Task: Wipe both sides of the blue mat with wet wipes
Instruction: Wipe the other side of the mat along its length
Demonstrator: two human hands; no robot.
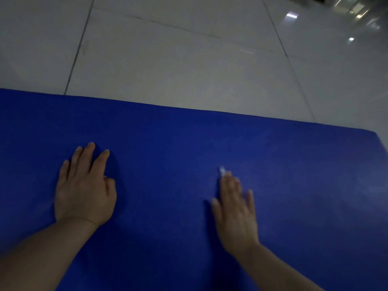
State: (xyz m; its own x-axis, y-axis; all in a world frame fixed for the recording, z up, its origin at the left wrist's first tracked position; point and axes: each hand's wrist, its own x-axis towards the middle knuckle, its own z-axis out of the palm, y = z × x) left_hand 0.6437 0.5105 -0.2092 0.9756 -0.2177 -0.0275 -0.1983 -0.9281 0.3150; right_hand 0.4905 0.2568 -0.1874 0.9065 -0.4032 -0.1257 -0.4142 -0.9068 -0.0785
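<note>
The blue mat (168,143) lies flat on the floor and fills the lower half of the view. My left hand (84,185) rests palm down on it at the left, fingers straight and slightly spread. My right hand (235,208) lies flat on the mat at the right, blurred by motion. A small white tip of a wet wipe (222,171) shows past its fingertips; the rest of the wipe is hidden under the hand.
Pale glossy floor tiles (189,59) with dark grout lines stretch beyond the mat's far edge. Blurred bright reflections and some dark object (357,9) sit at the top right corner. The mat's right corner (378,137) ends near the frame edge.
</note>
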